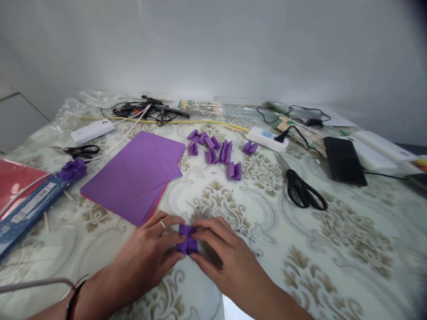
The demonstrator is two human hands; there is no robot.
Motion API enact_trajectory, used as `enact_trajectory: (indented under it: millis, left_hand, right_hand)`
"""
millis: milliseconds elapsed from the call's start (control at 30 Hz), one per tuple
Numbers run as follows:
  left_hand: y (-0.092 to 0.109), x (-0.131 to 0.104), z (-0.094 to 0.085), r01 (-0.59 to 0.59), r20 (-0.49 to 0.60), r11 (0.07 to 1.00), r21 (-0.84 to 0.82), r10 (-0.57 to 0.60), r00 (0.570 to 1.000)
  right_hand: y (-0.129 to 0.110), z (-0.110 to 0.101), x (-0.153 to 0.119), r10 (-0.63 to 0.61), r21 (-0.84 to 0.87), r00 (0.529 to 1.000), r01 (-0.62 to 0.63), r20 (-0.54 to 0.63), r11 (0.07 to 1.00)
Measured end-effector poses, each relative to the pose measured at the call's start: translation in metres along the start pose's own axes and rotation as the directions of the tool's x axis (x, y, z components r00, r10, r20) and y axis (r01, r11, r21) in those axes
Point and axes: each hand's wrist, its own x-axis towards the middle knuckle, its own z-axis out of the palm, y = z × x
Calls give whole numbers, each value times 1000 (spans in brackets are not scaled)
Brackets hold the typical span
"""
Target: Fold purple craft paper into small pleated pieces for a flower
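Glossy whitish tablecloth [267, 275]: gold-tan leafy scrolls, grey curls. 6 o'clock: small folded purple paper piece [187, 241], plain. 9 o'clock: flat stacked purple paper sheets [130, 175], plain, red edge [158, 203] beneath. 8–9 o'clock: long flat blue package [22, 226], white specks, white label [33, 206]. 2 o'clock: slim white plastic power strip [257, 138], pale-blue socket panel [267, 134]. 11 o'clock: thin yellow cable [187, 122]. 3 o'clock: flat rectangular black phone [345, 161].

Nothing is legible, the white label [32, 204] on the blue packet [33, 218] being too small to read.
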Motion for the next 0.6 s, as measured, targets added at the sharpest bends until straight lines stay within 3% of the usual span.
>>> enact_trajectory:
  millis: [367, 600]
  left_hand:
    - [2, 0, 0, -30, -8, 999, 24, 30, 1000]
    - [3, -3, 6, 28, -39, 999, -23, -29, 999]
  right_hand:
    - [-1, 1, -1, 11, -24, 1000, -11, 8, 1000]
    - [-2, 0, -1, 55, -11, 998, -55, 35, 998]
